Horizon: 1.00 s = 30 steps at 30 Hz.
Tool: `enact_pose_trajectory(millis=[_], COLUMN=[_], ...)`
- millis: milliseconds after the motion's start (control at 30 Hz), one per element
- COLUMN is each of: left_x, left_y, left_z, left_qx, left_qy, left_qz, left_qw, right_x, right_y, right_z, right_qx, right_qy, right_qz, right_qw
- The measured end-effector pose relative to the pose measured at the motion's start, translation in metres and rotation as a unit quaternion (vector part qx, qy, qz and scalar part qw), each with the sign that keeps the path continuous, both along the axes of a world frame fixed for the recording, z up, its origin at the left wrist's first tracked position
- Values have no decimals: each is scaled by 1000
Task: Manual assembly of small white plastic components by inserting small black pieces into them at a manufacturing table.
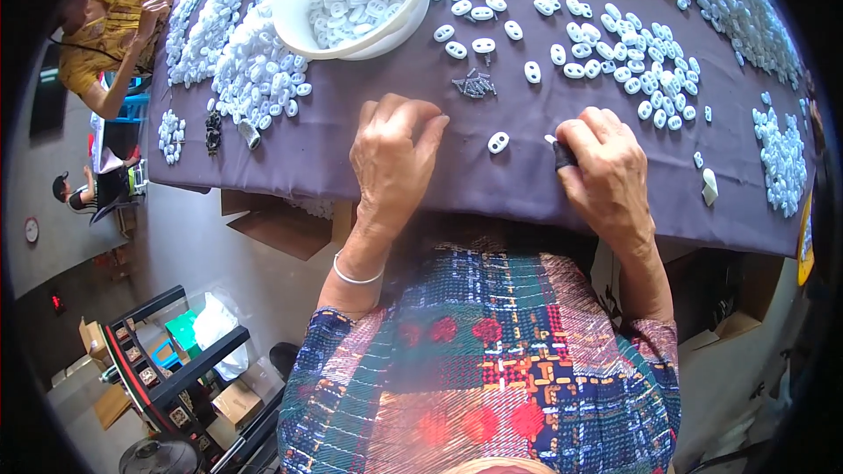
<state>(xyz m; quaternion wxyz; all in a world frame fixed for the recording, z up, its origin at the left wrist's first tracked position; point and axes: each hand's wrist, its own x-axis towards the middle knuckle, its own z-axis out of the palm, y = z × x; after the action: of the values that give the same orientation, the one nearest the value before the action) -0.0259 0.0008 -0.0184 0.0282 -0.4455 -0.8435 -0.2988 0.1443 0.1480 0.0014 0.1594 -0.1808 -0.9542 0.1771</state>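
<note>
My left hand (392, 158) rests on the purple cloth-covered table (518, 184), fingers curled, with nothing visible in it. My right hand (606, 167) grips a small black tool (562, 154) with a white tip, close to the table's near edge. One white oval plastic piece with two holes (499, 142) lies between the two hands. A small heap of dark screws (474, 83) sits just beyond it.
A white bowl (294, 13) of white oval pieces stands at the back left. Several more white pieces lie scattered and heaped across the table (650, 70). Another person in yellow (105, 26) sits at the far left. A black rack (167, 377) stands on the floor.
</note>
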Motion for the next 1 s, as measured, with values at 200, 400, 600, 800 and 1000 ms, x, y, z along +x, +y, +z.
enact_pose_trajectory(millis=[200,400,600,800,1000], left_x=[0,18,28,34,37], left_y=[4,-5,-9,-11,-12], left_z=[0,0,16,19,18], left_qx=[25,182,191,178,176], left_qy=[32,-367,-568,-574,-572], left_qz=[-36,-41,-27,-30,-22], left_qw=[999,911,800,799,801], right_x=[-3,1,-7,-10,-10], right_y=[1,3,-17,-27,-31], right_z=[-5,-7,5,2,1], right_qx=[47,-9,-387,-416,-410], right_qy=[-58,27,135,141,131], right_qz=[16,27,40,26,26], right_qw=[997,999,911,898,902])
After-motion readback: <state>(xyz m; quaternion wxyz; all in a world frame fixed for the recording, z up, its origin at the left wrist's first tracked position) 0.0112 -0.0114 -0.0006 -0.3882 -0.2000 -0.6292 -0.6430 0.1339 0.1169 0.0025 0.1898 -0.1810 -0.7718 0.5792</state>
